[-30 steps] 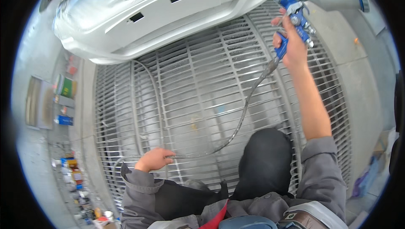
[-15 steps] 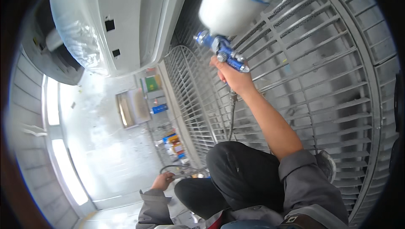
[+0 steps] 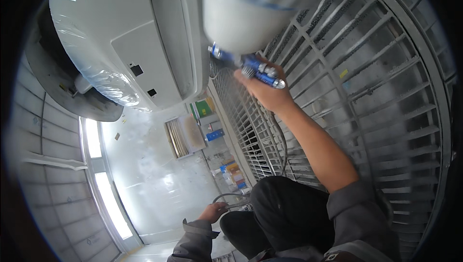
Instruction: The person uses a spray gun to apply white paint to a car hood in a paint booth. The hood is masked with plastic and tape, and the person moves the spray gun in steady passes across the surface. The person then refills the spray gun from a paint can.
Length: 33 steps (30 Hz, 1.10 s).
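My right hand (image 3: 271, 93) is closed round a blue spray gun (image 3: 260, 75) with a large white cup (image 3: 251, 23) on top, which fills the upper middle. The gun's nozzle end is close beside the edge of a white vehicle body panel (image 3: 130, 30), partly wrapped in clear plastic film (image 3: 111, 88); I cannot tell if they touch. A grey hose (image 3: 284, 156) hangs below the gun, past my knee. At the lower middle my left hand (image 3: 213, 212) grips a stretch of hose, partly behind my leg.
A slatted metal grating (image 3: 395, 98) spans the right. Beyond the panel lie a tray of long pieces (image 3: 179, 139), a green box (image 3: 201, 109), a blue box (image 3: 215, 134) and several small containers (image 3: 232, 175). A tiled wall (image 3: 58, 194) with bright strips curves at left.
My view has swung round along the panel. The right hand and spray gun have moved inward from the upper right toward the panel's edge. The left hand still holds the hose.
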Motion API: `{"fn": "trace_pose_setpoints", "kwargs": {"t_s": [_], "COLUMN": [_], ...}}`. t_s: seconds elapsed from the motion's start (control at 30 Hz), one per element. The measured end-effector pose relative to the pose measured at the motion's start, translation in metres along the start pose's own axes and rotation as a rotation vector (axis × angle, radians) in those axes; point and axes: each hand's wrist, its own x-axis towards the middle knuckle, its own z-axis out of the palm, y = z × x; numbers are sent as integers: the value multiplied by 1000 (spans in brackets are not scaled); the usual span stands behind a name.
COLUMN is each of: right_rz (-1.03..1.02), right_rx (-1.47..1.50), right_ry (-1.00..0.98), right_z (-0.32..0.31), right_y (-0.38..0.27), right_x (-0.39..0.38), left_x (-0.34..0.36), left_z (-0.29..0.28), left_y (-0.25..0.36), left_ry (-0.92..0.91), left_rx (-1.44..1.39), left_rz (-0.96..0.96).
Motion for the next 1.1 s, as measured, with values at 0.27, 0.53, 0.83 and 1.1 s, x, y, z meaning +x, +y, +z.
{"fn": "trace_pose_setpoints", "kwargs": {"t_s": [0.27,0.53,0.83,1.1], "right_rz": [-115,28,254,334], "right_rx": [366,279,142,44], "right_ry": [94,0,-52,-147], "right_z": [6,29,74,100], "right_y": [-35,44,132,222], "right_x": [38,25,-8,-25], "left_x": [1,-13,-33,-26], "left_z": [-7,1,39,60], "left_y": [12,16,-13,-12], "left_ry": [38,33,-34,-66], "left_rx": [-2,-70,-60,-167], "left_rz": [-35,-92,-149,-177]}}
